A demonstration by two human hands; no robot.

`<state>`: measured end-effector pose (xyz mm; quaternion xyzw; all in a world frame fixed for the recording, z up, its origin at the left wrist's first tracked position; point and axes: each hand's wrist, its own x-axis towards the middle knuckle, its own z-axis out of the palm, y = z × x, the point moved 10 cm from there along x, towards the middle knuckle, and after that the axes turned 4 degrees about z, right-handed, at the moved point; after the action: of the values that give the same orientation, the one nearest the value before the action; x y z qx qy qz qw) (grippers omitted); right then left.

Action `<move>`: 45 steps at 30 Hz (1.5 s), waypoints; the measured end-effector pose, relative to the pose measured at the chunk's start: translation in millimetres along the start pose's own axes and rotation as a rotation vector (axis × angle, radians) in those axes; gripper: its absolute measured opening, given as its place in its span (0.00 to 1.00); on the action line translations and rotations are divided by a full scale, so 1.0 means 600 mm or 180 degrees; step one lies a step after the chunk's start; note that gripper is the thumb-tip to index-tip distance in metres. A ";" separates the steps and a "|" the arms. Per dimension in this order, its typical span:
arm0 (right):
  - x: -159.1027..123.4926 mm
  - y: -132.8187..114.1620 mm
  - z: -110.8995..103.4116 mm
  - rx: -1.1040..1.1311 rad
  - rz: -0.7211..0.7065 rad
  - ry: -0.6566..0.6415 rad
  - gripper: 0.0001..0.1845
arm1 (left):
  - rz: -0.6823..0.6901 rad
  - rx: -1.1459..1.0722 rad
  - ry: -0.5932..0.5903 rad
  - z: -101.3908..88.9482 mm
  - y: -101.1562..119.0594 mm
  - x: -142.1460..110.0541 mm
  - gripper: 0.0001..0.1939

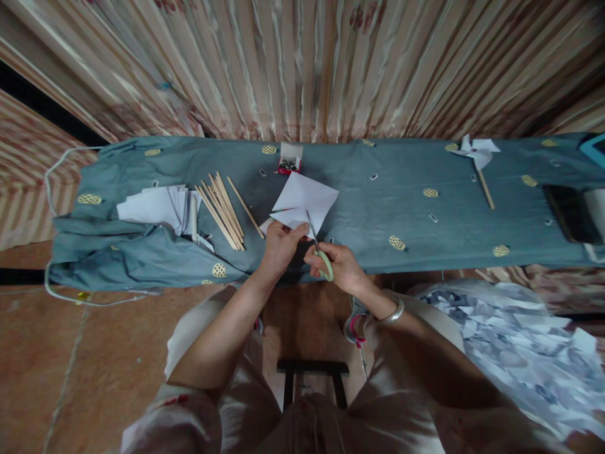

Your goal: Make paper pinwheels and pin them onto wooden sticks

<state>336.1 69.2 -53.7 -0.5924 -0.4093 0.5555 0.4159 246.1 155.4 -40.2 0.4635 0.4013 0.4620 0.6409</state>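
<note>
1 grip steadies, 1 grip cuts

Held just above the near edge of the table, 1 white paper square (312, 191) sits between the hands, turned cornerwise. The left hand (282, 244) pinches its near side, thumb on top and fingers underneath, probably so that the paper stays taut against the blades. The right hand (339, 265) is closed around the green handles of the scissors (323, 257); I cannot tell which fingers pass through the loops. The blades point inward from the near corner, toward the middle of the square. A slit already opens at its left corner.

On the patterned green cloth (392, 208), supplies lie within easy reach. A bundle of wooden sticks (222, 211) rests to the left, roughly parallel, likely so that each is easy to pick up. 1 loose stick (246, 207) ends just beside the left hand. Farther left is a paper stack (154, 205). Beyond the square, a small red box (292, 151) stands with its lid raised, leaving its contents reachable.

1 pinwheel (478, 155) lies well apart at the right, perhaps where it won't get crushed. Below, a heap of white scraps (524, 353) sits beside the right leg.
</note>
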 end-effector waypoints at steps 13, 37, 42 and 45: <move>-0.001 0.000 0.001 -0.0001 0.0009 -0.0018 0.20 | -0.0029 -0.0005 -0.0010 -0.003 -0.004 0.000 0.13; -0.016 0.004 0.001 -0.0016 0.0182 -0.0585 0.24 | 0.0175 0.0189 0.0293 -0.041 0.018 0.018 0.09; -0.016 -0.011 -0.049 0.0040 0.0156 -0.0272 0.27 | 0.0179 0.0066 0.0264 -0.046 0.019 0.021 0.11; -0.010 -0.025 -0.091 0.0109 -0.0033 0.0198 0.28 | 0.0176 0.0115 0.0186 -0.043 0.014 0.022 0.15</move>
<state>390.2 66.3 -35.9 -0.6000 -0.3896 0.5416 0.4414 223.0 175.2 -39.7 0.4722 0.4152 0.4855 0.6075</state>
